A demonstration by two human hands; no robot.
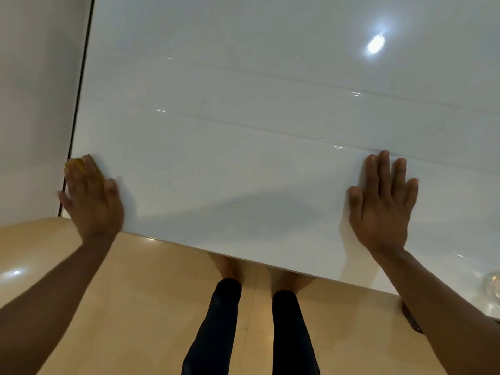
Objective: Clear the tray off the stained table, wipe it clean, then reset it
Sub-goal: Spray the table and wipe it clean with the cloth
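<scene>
head view: a glossy white table (270,131) fills most of the frame, its near edge running from lower left up-left to lower right. the left hand (90,196) lies at the table's near left corner, palm down, fingers straight and close together, pressing on a yellow cloth (78,165) that peeks out under the fingertips right at the table's left edge; only a small part of the cloth shows, and the hand is slightly blurred. the right hand (382,204) rests flat on the table near its near right side, fingers straight and slightly spread, thumb set apart toward the table's middle, holding nothing. both forearms reach in from below the table's near edge. a bright light reflection (375,44) sits on the table's far right part, and faint straight lines cross the top from left to right. no stain can be made out on the surface that shows. below the table's near edge lies a tan tiled floor (151,293), where the person's legs in dark trousers (216,334) and bare feet (230,269) stand, the toes partly hidden under the table edge. at the table's near right, by the frame edge, is a clear glass object (492,293), too cut off to tell what it is. left of the table's dark left edge runs a pale wall (32,104).
</scene>
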